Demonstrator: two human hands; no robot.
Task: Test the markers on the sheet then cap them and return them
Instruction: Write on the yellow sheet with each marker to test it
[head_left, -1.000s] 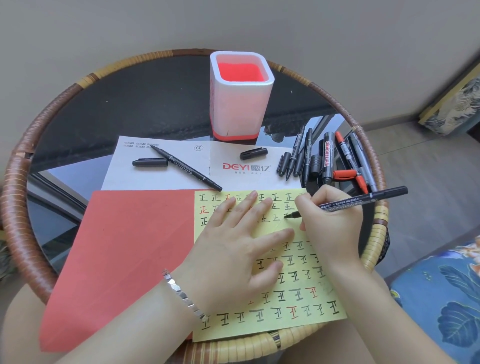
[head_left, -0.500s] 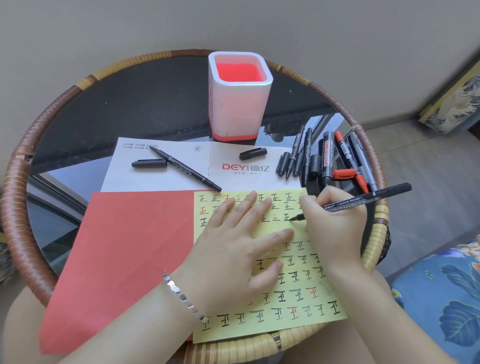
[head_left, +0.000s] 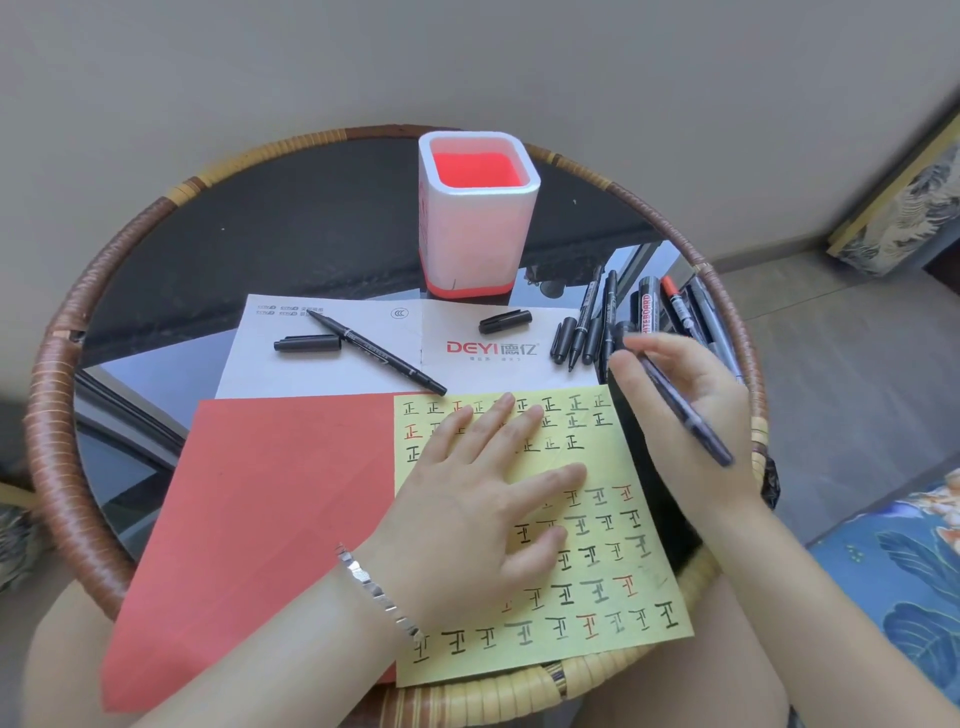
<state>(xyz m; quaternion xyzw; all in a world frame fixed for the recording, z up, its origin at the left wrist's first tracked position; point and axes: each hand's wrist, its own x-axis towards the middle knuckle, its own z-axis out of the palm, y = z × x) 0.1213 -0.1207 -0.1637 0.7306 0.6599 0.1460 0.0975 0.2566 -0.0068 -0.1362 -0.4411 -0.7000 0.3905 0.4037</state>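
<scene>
My left hand (head_left: 483, 499) lies flat with spread fingers on the yellow sheet (head_left: 597, 587), which is covered in black and red test characters. My right hand (head_left: 691, 415) hovers just right of the sheet's top corner and grips a black marker (head_left: 680, 410); the marker is blurred and points up-left, off the paper. An uncapped black marker (head_left: 376, 351) lies on the white paper (head_left: 363, 374), with one loose cap (head_left: 307, 343) beside it and another cap (head_left: 505, 320) further right. Several markers (head_left: 623, 322) lie in a pile behind my right hand.
A white pen holder with a red inside (head_left: 478, 213) stands at the back of the round glass table with a rattan rim (head_left: 57, 426). A red sheet (head_left: 270, 509) lies left of the yellow one. Blue floral fabric (head_left: 898, 587) is at the lower right.
My right hand has lifted the marker's tip off the yellow sheet and swung it up and right toward the pile. My left hand has stayed flat on the sheet.
</scene>
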